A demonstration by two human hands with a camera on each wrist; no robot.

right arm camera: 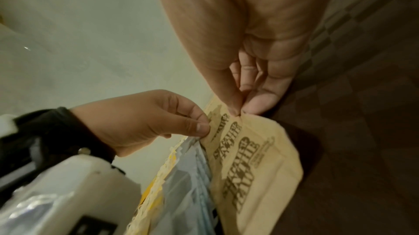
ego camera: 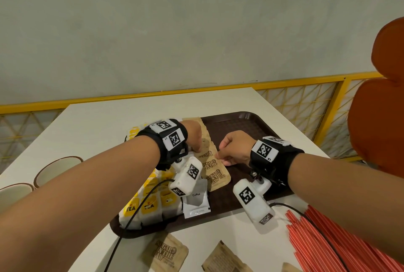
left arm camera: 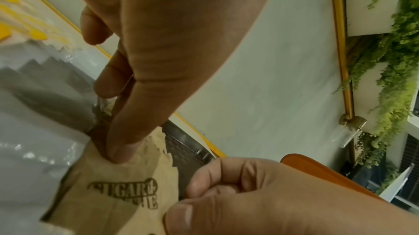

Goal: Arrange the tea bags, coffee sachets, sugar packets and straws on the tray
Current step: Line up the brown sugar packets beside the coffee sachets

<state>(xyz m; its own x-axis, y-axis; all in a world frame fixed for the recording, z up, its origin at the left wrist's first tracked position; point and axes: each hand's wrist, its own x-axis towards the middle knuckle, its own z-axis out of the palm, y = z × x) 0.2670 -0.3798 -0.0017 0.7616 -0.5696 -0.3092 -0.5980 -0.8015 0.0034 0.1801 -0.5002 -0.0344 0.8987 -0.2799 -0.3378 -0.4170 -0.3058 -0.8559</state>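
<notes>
Both hands pinch sugar packets point(ego camera: 213, 163) in tray point(ego camera: 244, 127) row — left hand point(ego camera: 194, 138), right hand point(ego camera: 235, 148); next, spare packets point(ego camera: 167, 252) on desk point(ego camera: 91, 123) — straws point(ego camera: 328, 239) wait.

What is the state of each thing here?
Brown paper sugar packets: overlapping row on tray, pinched by both hands.
Left hand: pinching row.
Right hand: pinching row.
Yellow-labelled tea bags: rowed on tray.
Red straws: off tray.
Brown plastic tray: partly filled.

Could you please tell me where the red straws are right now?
In the head view, the red straws lie off the tray on the white table, at its near right corner.
</notes>
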